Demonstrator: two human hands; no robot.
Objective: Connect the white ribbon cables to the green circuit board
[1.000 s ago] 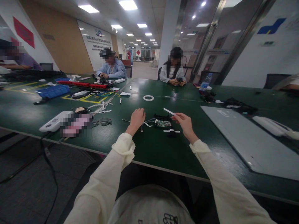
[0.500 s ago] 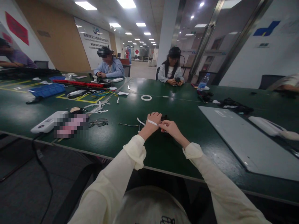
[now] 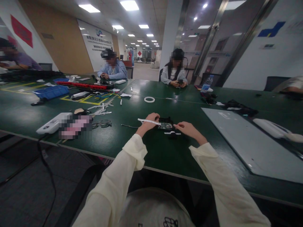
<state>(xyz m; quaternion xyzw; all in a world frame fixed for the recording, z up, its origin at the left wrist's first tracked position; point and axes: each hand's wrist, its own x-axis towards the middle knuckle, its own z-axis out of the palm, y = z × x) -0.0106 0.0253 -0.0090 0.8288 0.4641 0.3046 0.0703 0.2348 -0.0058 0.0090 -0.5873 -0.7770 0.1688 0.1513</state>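
In the head view, a circuit board [image 3: 166,125] with a black casing [image 3: 167,119] along its far edge lies on the green surface [image 3: 163,154], and the left hand [image 3: 152,117] is at its left end, a white strip [image 3: 145,120] across the back of that hand, its grip too hidden to tell whether it pinches anything. The right hand [image 3: 188,129] has its fingertips drawn close together at the board's right end, though I cannot tell whether that grip pinches something, and a white ring [image 3: 145,100] lies farther back
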